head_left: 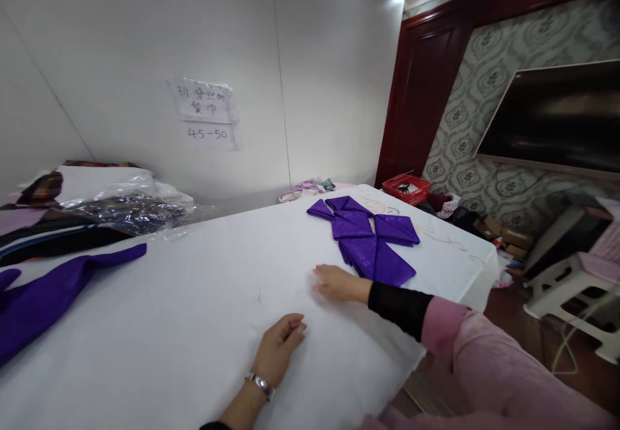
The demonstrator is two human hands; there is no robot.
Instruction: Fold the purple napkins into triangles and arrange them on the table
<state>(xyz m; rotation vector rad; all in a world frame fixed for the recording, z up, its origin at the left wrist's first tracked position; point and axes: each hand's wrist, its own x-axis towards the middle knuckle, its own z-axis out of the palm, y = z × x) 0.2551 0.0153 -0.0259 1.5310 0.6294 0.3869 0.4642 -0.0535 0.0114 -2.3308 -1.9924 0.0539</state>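
My left hand (281, 347), with a metal-banded watch at its wrist, rests over the white-covered table (184, 327). Its fingers are loosely bent and nothing is in them. Farther off, my right hand (335, 283) hangs low over the same cloth, fingers loosely stretched and holding nothing. Just beyond it lie several folded purple napkins (353, 226), overlapping one another; my right hand is nearest to them but apart. A loose purple cloth (62, 288) is spread along the left edge of the table, well away from both hands.
Dark and plaid fabrics with clear plastic wrapping (140, 207) are heaped at the back left. A paper sign (206, 110) hangs on the white partition. Past the table's far right end are a red basket (407, 188) and a white stool (576, 294).
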